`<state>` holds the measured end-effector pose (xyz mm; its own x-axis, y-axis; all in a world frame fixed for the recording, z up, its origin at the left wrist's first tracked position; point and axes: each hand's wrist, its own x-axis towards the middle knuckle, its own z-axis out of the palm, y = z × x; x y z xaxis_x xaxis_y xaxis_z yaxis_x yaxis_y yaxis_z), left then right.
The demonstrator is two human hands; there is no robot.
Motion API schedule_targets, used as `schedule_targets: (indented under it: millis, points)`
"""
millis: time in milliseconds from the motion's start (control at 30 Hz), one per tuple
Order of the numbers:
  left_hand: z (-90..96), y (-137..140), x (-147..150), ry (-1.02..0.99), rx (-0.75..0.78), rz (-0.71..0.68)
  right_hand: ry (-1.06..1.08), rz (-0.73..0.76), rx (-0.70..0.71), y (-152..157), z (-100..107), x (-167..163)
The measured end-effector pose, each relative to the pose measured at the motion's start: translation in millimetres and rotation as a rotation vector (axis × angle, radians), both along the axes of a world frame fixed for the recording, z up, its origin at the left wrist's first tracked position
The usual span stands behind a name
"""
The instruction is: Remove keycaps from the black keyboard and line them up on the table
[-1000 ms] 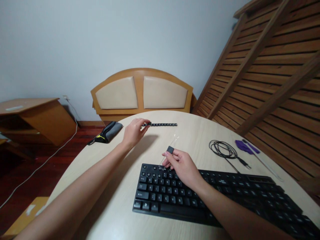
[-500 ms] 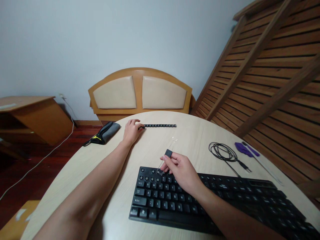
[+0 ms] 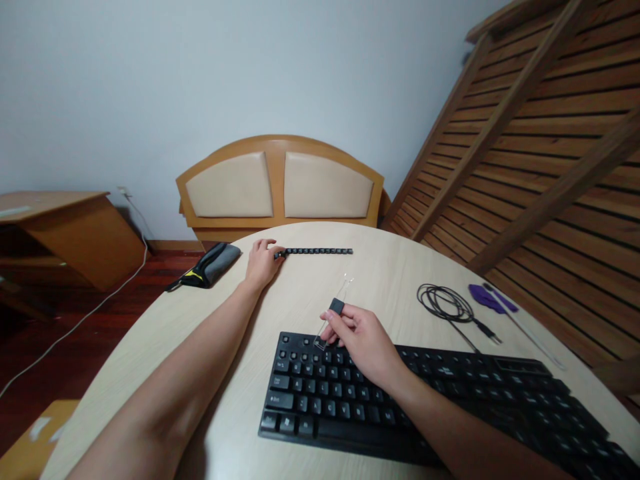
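My right hand [image 3: 357, 337] is closed on a keycap puller [image 3: 337, 306] with a black grip and thin wire loops at both ends. One loop points at the far side of the table; the other hangs over the top left of a black keyboard [image 3: 350, 430], where several keys are off and bare switch posts show. Out ahead, my left hand [image 3: 263, 261] pinches a small black keycap [image 3: 279, 255] between thumb and finger, low at the table. That keycap is at the left end of a straight row of black keycaps [image 3: 320, 251].
A coiled black cable [image 3: 447, 304] lies behind the keyboard. Right of it are a purple cloth [image 3: 486, 299] and a thin white-handled brush [image 3: 530, 333]. A grey and black pouch [image 3: 213, 265] rests at the round table's left edge. A wooden headboard [image 3: 279, 179] stands behind.
My left hand has shifted slightly left, and more of the keycap at its fingertips shows. My right hand stays put with the keycap puller.
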<state>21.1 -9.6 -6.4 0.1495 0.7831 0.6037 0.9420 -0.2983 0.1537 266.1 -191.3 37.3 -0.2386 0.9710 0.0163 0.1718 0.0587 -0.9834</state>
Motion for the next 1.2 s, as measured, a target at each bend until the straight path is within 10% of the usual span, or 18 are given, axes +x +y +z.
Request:
schedule_targets:
  millis: [1200]
  points:
    - [3.8, -4.2, 2.0, -0.097, -0.034, -0.075, 0.005, -0.002, 0.008, 0.4, -2.0, 0.3]
